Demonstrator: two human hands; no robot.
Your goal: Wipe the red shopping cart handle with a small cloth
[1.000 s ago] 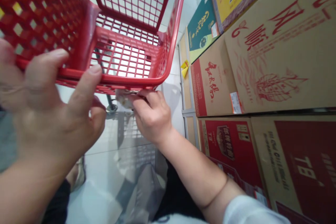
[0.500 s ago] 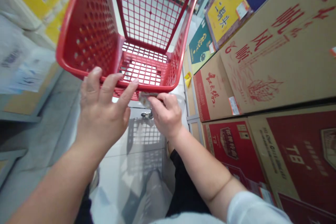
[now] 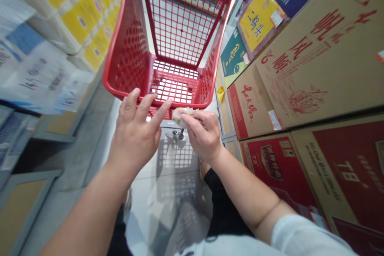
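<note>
one red shopping cart (image 3: 123, 70) stands on the tiled floor (image 3: 145, 196), its near edge under the spread, unclenched fingers of the left hand (image 3: 136, 134). the right hand (image 3: 205, 136) pinches a crumpled whitish thing (image 3: 180, 116) between thumb and fingers, just by that near edge, toward its right corner; what it is i cannot tell. stacked cartons (image 3: 351, 84), some printed in red, line the right side, yellow packs (image 3: 73, 22) the left.

- Shopping cart (image 3: 132, 48): twelve o'clock, ahead.
- Left hand (image 3: 136, 132): cart's seven o'clock, fingers on its near side.
- Right hand (image 3: 207, 132): cart's five o'clock, item (image 3: 181, 116) between its fingertips.
- Stacked cartons (image 3: 318, 58): two to four o'clock.
- Packs (image 3: 85, 22): ten o'clock, beyond the cart's flank.
</note>
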